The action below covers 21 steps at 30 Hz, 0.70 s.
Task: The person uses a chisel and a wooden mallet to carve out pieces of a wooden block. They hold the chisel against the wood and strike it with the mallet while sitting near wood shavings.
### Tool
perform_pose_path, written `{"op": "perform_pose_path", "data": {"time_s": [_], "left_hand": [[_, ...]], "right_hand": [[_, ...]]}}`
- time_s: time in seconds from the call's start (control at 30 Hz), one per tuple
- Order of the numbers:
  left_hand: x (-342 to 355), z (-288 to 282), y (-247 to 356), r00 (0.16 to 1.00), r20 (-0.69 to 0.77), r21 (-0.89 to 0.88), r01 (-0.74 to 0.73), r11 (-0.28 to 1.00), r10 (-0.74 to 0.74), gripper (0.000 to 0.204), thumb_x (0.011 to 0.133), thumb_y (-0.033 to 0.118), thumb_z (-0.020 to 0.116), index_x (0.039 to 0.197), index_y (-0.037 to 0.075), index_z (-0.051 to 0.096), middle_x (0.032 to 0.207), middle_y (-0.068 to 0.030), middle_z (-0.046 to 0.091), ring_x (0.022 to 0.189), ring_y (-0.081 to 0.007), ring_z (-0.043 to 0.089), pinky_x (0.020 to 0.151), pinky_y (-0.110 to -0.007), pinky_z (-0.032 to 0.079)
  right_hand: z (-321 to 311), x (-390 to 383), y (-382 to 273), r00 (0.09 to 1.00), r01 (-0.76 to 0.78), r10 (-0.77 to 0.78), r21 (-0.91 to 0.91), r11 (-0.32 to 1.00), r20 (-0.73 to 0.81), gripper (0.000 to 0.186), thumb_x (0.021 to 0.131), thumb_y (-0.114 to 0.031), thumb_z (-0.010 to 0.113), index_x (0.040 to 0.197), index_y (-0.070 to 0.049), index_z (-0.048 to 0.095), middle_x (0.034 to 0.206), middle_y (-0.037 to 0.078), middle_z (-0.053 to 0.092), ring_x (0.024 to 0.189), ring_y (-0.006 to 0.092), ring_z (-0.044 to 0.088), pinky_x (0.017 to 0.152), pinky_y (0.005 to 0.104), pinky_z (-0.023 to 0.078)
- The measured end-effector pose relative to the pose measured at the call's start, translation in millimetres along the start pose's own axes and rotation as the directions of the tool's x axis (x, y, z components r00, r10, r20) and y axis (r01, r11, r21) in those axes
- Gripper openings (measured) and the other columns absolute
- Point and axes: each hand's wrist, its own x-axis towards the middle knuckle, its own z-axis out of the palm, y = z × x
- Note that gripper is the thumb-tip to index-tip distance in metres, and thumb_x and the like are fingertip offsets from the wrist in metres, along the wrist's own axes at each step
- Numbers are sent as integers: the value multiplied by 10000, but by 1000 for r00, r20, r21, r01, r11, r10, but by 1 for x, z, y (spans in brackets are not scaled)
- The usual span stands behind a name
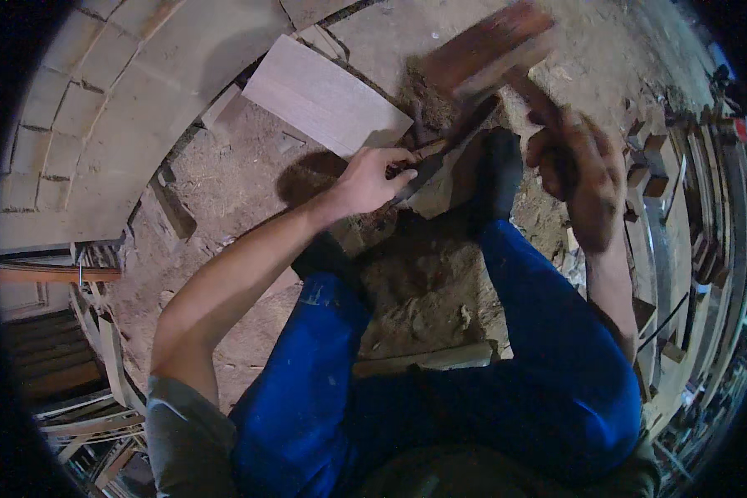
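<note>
My left hand is closed around a dark, narrow tool held low between my feet, over a wooden piece that is partly hidden. My right hand, blurred by motion, grips a wooden mallet by its handle, with the reddish-brown head raised beyond the tool and smeared in the picture. A pale rectangular board lies just beyond my left hand on the dusty ground.
Pale panels fill the upper left. Stacked timber strips line the right side, and more wood pieces lie at the lower left. My blue-trousered legs and dark-covered feet frame the dusty floor.
</note>
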Motion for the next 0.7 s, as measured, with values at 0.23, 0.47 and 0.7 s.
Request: {"op": "perform_pose_path", "data": {"time_s": [0.23,0.47,0.7], "left_hand": [[-4,-6,3,1000,10,51,19,999,-20,309,829,214,655,1040,-11,660,970,-204,668,930,-352,643,822,-402,496],[-5,-6,-2,999,38,41,-14,999,12,309,853,216,641,1082,10,654,1017,-192,676,974,-329,653,870,-373,492],[-6,1,-10,995,79,-110,64,992,-55,320,849,218,650,1095,13,654,1038,-160,684,992,-253,657,892,-359,495]], "right_hand": [[0,12,-23,867,429,-423,-37,903,-263,352,1002,-340,428,1076,-16,547,872,90,625,622,102,492,503,236,355],[-27,26,90,998,68,-68,-83,994,-2,297,1007,-275,442,1184,-55,536,704,-44,453,565,35,377,492,200,286],[-16,18,58,964,-231,225,26,973,144,314,991,-291,477,1142,-27,559,699,-29,469,516,33,370,440,200,250]]}}
